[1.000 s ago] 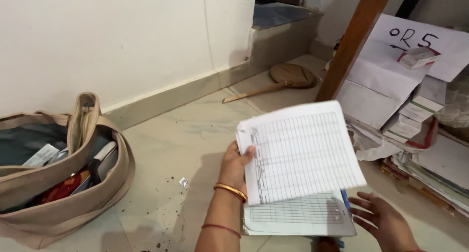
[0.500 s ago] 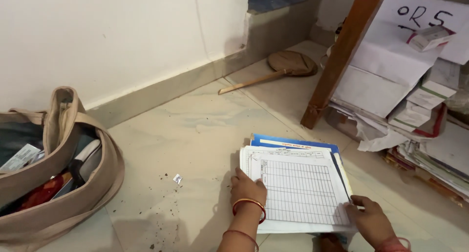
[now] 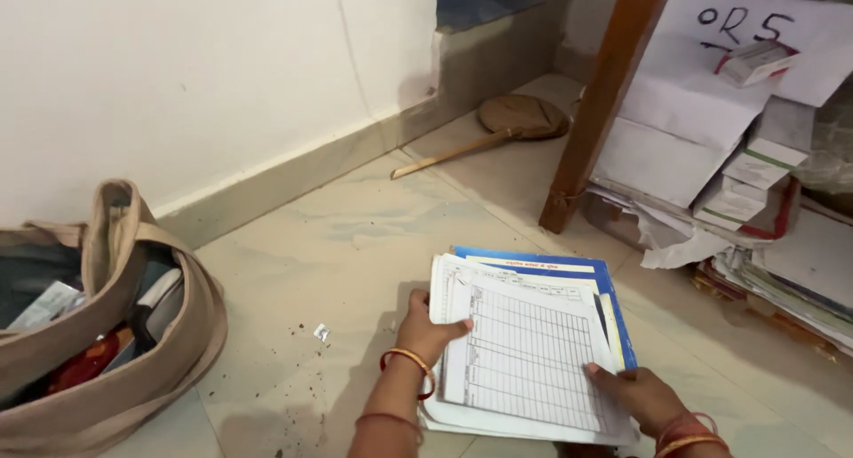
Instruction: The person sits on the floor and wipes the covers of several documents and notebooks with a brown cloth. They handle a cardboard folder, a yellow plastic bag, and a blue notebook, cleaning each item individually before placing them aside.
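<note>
since a moment ago the stack of ruled sheets (image 3: 524, 356) has been tipped up off the floor (image 3: 355, 236), the left hand (image 3: 425, 326) now curled around its left edge and the right hand (image 3: 635, 394) closed on its lower right corner, the blue folder (image 3: 613, 285) just beyond the fingers.

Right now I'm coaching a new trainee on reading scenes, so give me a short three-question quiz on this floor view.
1. True or false: both hands grip the stack of white ruled sheets.
2. Which lies directly under that stack: A) a blue-covered folder, B) a red cloth, C) a metal tray?
3. What stands open on the floor at the left?

Key:
1. True: the left hand holds the stack's left edge, the right hand its lower right corner.
2. A.
3. A beige fabric bag with things inside.
</note>
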